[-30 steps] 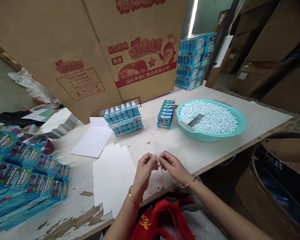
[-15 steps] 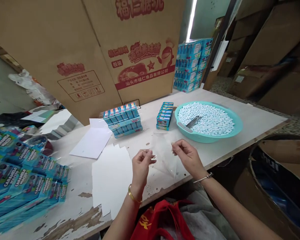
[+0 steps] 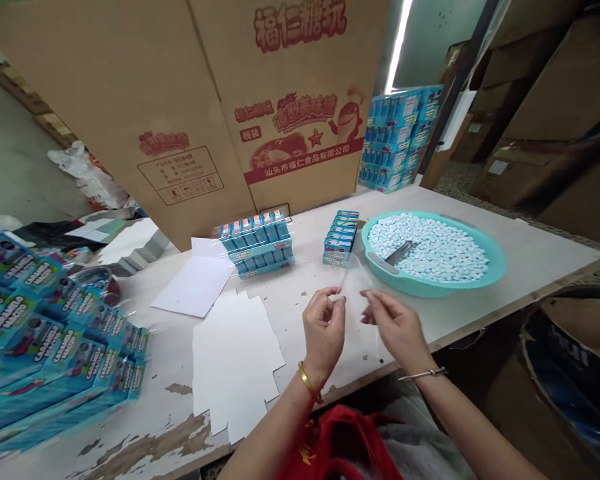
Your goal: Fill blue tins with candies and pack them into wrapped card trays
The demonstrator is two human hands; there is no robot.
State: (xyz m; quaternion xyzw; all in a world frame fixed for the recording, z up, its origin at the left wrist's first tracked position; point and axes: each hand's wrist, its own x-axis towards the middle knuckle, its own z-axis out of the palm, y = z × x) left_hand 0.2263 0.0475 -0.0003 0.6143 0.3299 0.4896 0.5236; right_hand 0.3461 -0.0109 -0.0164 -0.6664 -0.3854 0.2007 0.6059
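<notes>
Near the table's front edge, my left hand (image 3: 325, 330) pinches one side of a clear plastic bag (image 3: 354, 277). Opposite it, my right hand (image 3: 399, 328) has thumb and fingers closed on the bag's other side. The thin film stretches up between the hands, and its far end overlaps a short row of small blue candy boxes (image 3: 341, 237). To the right of these boxes stands a turquoise basin (image 3: 433, 287) full of pale candies (image 3: 440, 247), with a metal scoop (image 3: 400, 253) lying on them. A stack of white card sheets (image 3: 235, 363) lies left of my left hand.
A wrapped pack of blue boxes (image 3: 260, 243) stands behind the card, beside a loose white sheet (image 3: 195, 283). More wrapped packs (image 3: 60, 333) fill the left, and others (image 3: 397, 137) are piled at the back. A large carton (image 3: 200, 87) blocks the far side.
Both hands have come nearer each other. The plastic bag, low over the table before, is now raised between them. The camera view has shifted slightly.
</notes>
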